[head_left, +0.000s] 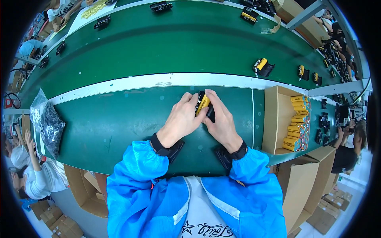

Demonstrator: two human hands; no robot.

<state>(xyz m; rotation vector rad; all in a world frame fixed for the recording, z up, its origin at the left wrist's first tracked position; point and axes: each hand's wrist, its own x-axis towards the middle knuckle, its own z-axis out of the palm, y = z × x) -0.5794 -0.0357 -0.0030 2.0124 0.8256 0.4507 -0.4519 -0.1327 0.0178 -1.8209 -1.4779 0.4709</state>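
Over the middle of the green workbench (119, 119), both my hands are closed on one small assembly. It is a black plastic housing (211, 113) with a yellow battery pack (203, 104) seated in it. My left hand (182, 117) grips its left side, the thumb against the yellow pack. My right hand (223, 121) holds the right side, fingers over the top end. Part of the housing is hidden by my fingers. Black plastic pieces (176, 151) lie by my left wrist, and another black piece (223, 156) rests by my right wrist.
An open box (274, 119) of yellow battery packs (295, 129) stands on the right. At the left lies a clear bag (49, 127) of dark parts. Beyond a white rail (166, 80), a green belt (158, 47) carries several housings. Cardboard boxes (301, 186) flank me; people work around.
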